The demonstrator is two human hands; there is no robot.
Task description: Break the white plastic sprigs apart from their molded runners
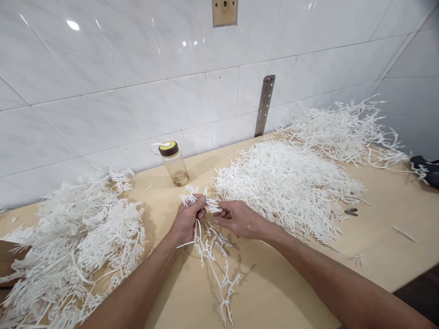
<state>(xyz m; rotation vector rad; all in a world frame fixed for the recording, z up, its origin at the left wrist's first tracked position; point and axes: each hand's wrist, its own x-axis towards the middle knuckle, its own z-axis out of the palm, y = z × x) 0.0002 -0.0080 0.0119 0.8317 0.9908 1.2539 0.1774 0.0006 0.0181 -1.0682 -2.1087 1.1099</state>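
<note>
Gently, over the worktop, between the left heap and right heap, hold the white twigs steady, left hand pinching them in its fingers, right hand with fingers curled, pinching or not I can't tell.

Branched sprig: white | left heap: white | right heap: white | surface: pale tan | bottle: clear | cap: dark brown, yellow-green | wall tiles: white, grey-marbled | wall plate: mustard-tan | strip: grey-brown

The sprigs look like matt plastic — the wall tiles, smooth and glossy
</note>
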